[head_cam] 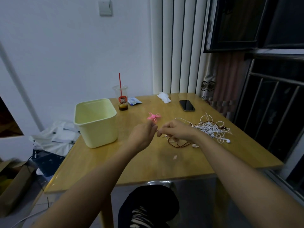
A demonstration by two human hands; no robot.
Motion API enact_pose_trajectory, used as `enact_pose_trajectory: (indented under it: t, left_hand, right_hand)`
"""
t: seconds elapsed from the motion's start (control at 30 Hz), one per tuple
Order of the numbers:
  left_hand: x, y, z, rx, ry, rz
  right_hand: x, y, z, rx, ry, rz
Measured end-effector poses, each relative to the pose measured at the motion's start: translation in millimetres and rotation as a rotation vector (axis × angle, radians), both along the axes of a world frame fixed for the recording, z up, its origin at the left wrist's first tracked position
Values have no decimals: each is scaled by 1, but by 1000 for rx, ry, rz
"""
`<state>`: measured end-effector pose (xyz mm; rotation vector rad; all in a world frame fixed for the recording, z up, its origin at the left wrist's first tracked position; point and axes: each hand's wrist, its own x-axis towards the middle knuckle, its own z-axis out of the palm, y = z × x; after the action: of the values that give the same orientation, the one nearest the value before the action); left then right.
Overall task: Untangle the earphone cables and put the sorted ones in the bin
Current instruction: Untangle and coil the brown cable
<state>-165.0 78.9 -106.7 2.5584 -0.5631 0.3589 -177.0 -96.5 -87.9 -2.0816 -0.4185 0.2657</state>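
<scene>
Yellow bin (pixel 96 122) shows no cables inside; earphone tangle (pixel 209 128) remains unsorted, right hand (pixel 175 130) pinching a strand of it, left hand (pixel 142 136) grip indiscernible.

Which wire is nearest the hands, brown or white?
The brown cable, looped on the table just below the right hand. The white cables lie bunched in a tangle farther to the right.

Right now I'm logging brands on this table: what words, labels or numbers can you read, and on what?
Plastic cup: a red and white logo label, too blurred to read.
Blue and white packet: has print, too small to read.
Phone: dark screen, no text.
No other text shows.
</scene>
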Motion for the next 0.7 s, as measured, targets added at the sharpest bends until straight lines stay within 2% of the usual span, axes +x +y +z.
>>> enact_pose_trajectory:
  t: [0.1, 0.17, 0.3, 0.47, 0.6, 0.7]
  left_hand:
    - [2, 12, -1, -357, 437, -104]
    - [-2, 18, -1, -572, 587, -226]
    - [-3, 15, 0, -931, 679, -388]
    - [-2, 0, 5, -1281, 735, -417]
    - [5, -4, 3, -1475, 766, -355]
    - [10, -6, -1, -1501, 755, -312]
  right_hand:
    - [4, -10, 2, 105, -63, -86]
    - [8, -13, -1, 172, -101, -123]
    - [12, -5, -14, 248, -134, -175]
    - [14, 13, -34, 358, -74, -174]
    - [20, 20, -44, 494, 19, -187]
    - [19, 27, -45, 602, 128, -166]
